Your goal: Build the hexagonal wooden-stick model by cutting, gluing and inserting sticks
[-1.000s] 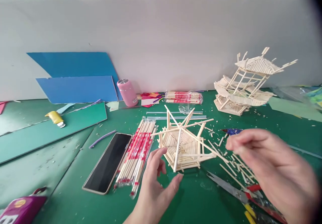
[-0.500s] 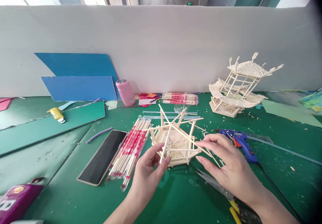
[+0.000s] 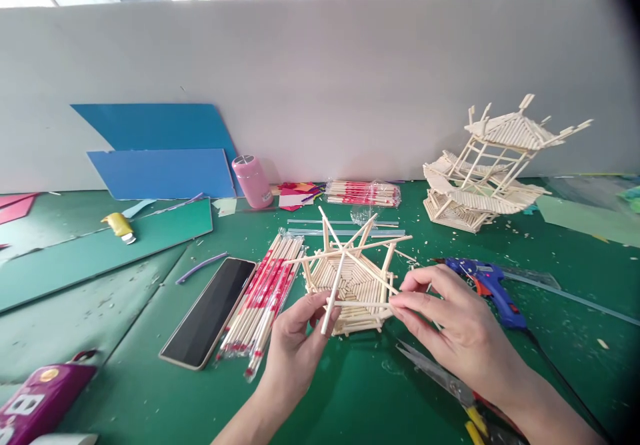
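A small wooden-stick frame (image 3: pixel 350 278) stands on the green table, with a ring of sticks around a hexagonal slatted base and long sticks crossing in a star above it. My left hand (image 3: pixel 300 338) is closed around the near end of one star stick (image 3: pixel 336 285). A short cross stick (image 3: pixel 363 304) spans level between my two hands, its left end at my left fingertips. My right hand (image 3: pixel 450 318) pinches that cross stick's right end, close to the tip of another star stick. Parts of the frame's near right side are hidden by my right fingers.
Scissors (image 3: pixel 440 372) lie under my right wrist, a blue glue gun (image 3: pixel 493 285) beyond. Left of the frame are bagged sticks (image 3: pixel 263 298) and a phone (image 3: pixel 210 312). A stick pavilion (image 3: pixel 480 185), pink canister (image 3: pixel 253 182) and blue boards (image 3: pixel 165 172) stand by the partition.
My right fingers have closed in on the cross stick's right end, and that stick now sits slightly lower. The left hand keeps its hold. The whole view has shifted slightly.
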Action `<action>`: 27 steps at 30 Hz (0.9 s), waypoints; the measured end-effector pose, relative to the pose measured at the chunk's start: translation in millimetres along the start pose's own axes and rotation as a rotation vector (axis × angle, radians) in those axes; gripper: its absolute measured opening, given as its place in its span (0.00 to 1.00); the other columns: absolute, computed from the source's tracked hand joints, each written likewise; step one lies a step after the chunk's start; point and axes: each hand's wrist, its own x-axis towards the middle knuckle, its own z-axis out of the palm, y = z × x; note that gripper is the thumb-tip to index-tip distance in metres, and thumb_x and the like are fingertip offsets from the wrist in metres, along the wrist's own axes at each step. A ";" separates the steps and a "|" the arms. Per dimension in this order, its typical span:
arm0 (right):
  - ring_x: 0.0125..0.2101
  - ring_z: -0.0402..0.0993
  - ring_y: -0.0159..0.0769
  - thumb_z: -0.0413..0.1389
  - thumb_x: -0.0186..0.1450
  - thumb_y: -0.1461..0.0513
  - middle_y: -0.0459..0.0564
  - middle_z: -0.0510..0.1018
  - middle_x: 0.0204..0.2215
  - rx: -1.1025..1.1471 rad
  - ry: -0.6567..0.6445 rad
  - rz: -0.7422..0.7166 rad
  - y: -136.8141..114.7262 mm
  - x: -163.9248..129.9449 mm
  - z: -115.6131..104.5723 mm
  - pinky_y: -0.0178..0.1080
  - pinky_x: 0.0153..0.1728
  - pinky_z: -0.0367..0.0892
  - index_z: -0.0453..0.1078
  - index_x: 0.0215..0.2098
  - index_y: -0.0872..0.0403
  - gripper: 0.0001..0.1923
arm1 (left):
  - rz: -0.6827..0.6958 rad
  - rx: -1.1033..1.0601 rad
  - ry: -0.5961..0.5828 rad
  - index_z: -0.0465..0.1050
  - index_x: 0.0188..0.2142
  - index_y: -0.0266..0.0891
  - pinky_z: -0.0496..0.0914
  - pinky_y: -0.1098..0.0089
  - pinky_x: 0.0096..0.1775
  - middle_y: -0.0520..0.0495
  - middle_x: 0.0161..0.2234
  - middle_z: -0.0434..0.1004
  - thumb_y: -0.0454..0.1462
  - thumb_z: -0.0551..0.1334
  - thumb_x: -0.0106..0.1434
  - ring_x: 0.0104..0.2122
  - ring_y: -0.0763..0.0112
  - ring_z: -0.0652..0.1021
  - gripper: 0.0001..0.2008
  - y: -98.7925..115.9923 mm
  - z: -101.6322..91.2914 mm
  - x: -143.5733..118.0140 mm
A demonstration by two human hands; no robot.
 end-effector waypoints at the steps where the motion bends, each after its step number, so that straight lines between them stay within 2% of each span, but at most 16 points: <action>1: 0.34 0.66 0.36 0.54 0.59 0.69 0.49 0.69 0.33 -0.008 -0.002 -0.001 0.1 -0.2 0.1 0.40 0.33 0.65 0.70 0.35 0.51 0.09 | 0.001 0.007 -0.001 0.75 0.40 0.37 0.66 0.72 0.22 0.46 0.28 0.73 0.39 0.60 0.58 0.21 0.74 0.66 0.12 0.7 -0.2 -0.2; 4: 0.36 0.65 0.37 0.54 0.59 0.67 0.50 0.70 0.35 -0.056 -0.011 -0.009 -3.3 2.7 2.1 0.42 0.35 0.64 0.70 0.38 0.51 0.10 | 0.014 0.038 0.008 0.74 0.41 0.38 0.66 0.72 0.22 0.45 0.28 0.73 0.38 0.60 0.58 0.21 0.73 0.67 0.12 2.9 -0.5 -1.0; 7: 0.35 0.65 0.36 0.54 0.59 0.67 0.49 0.72 0.35 -0.077 -0.026 -0.050 -13.4 12.2 6.1 0.42 0.36 0.63 0.70 0.39 0.51 0.10 | 0.040 0.066 0.009 0.73 0.41 0.38 0.69 0.70 0.26 0.46 0.28 0.74 0.37 0.60 0.58 0.25 0.70 0.71 0.11 3.9 -0.4 -1.6; 9: 0.34 0.65 0.35 0.53 0.60 0.66 0.48 0.73 0.32 -0.078 -0.049 -0.070 -22.1 20.8 9.0 0.41 0.35 0.62 0.71 0.37 0.51 0.08 | 0.067 0.074 0.004 0.73 0.42 0.39 0.69 0.71 0.27 0.46 0.29 0.74 0.35 0.60 0.58 0.26 0.70 0.72 0.11 3.8 -0.3 -1.4; 13: 0.32 0.64 0.36 0.51 0.62 0.65 0.46 0.74 0.28 -0.127 -0.128 -0.083 -32.8 34.7 14.3 0.41 0.33 0.59 0.72 0.32 0.51 0.08 | 0.140 0.078 -0.028 0.73 0.42 0.41 0.67 0.75 0.22 0.49 0.27 0.73 0.33 0.59 0.59 0.21 0.75 0.70 0.11 4.5 -0.3 1.2; 16: 0.32 0.65 0.35 0.52 0.61 0.67 0.44 0.74 0.27 -0.151 -0.174 -0.110 -31.7 38.0 17.8 0.40 0.33 0.57 0.71 0.29 0.51 0.07 | 0.209 0.071 -0.051 0.72 0.42 0.41 0.66 0.76 0.22 0.51 0.24 0.70 0.31 0.58 0.59 0.20 0.76 0.69 0.12 6.0 -0.5 4.0; 18: 0.32 0.65 0.35 0.52 0.61 0.67 0.44 0.74 0.28 -0.133 -0.166 -0.132 -29.1 37.9 19.6 0.40 0.32 0.57 0.71 0.31 0.51 0.07 | 0.235 0.076 -0.064 0.72 0.42 0.41 0.66 0.77 0.22 0.52 0.25 0.69 0.29 0.58 0.59 0.21 0.77 0.69 0.12 7.1 -0.9 5.2; 22: 0.32 0.65 0.35 0.51 0.62 0.67 0.46 0.75 0.29 -0.098 -0.147 -0.165 -26.1 37.5 21.4 0.39 0.32 0.57 0.71 0.34 0.52 0.08 | 0.246 0.124 -0.098 0.71 0.41 0.42 0.65 0.77 0.24 0.54 0.23 0.67 0.28 0.57 0.59 0.21 0.77 0.69 0.12 7.7 -3.1 4.8; 27: 0.32 0.65 0.35 0.50 0.63 0.67 0.46 0.74 0.29 -0.094 -0.145 -0.192 -25.9 37.2 21.9 0.39 0.32 0.58 0.71 0.33 0.54 0.08 | 0.234 0.171 -0.153 0.70 0.34 0.41 0.64 0.77 0.25 0.55 0.22 0.65 0.28 0.56 0.59 0.22 0.77 0.68 0.08 4.7 -5.8 4.2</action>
